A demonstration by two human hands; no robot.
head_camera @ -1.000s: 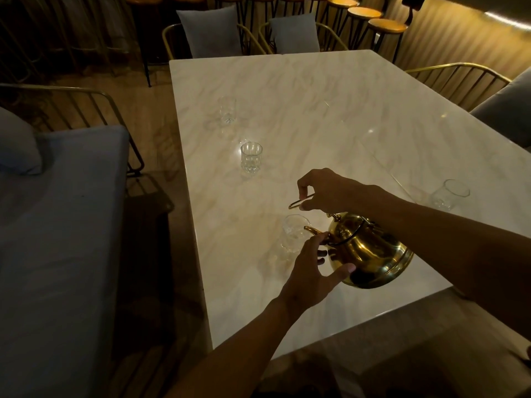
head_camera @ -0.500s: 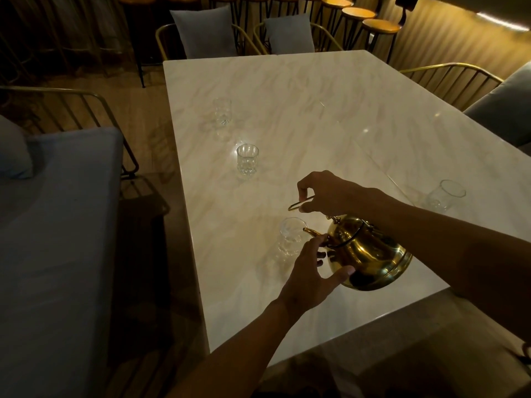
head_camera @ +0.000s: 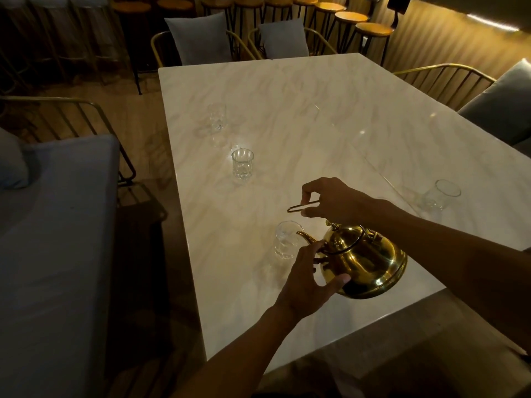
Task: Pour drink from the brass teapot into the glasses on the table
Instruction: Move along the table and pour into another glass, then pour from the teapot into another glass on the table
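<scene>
A shiny brass teapot (head_camera: 365, 265) hangs tilted to the left above the near part of the marble table (head_camera: 316, 116). My right hand (head_camera: 330, 201) grips its thin wire handle from above. My left hand (head_camera: 310, 280) cups the pot's front and underside, thumb beneath it. The spout tip sits at the rim of the nearest clear glass (head_camera: 286, 239). A second glass (head_camera: 242, 163) stands farther up the table, a third (head_camera: 217, 116) beyond it, and another glass (head_camera: 439, 195) at the right. No stream of liquid is visible.
A grey cushioned bench (head_camera: 54, 254) runs along the left of the table. Gold wire chairs with grey cushions (head_camera: 198, 38) stand at the far end and on the right (head_camera: 500, 101). A row of wooden bar stools (head_camera: 373, 30) lines the back.
The teapot and both hands stay in nearly the same pose at the nearest glass. Only the camera view has shifted slightly.
</scene>
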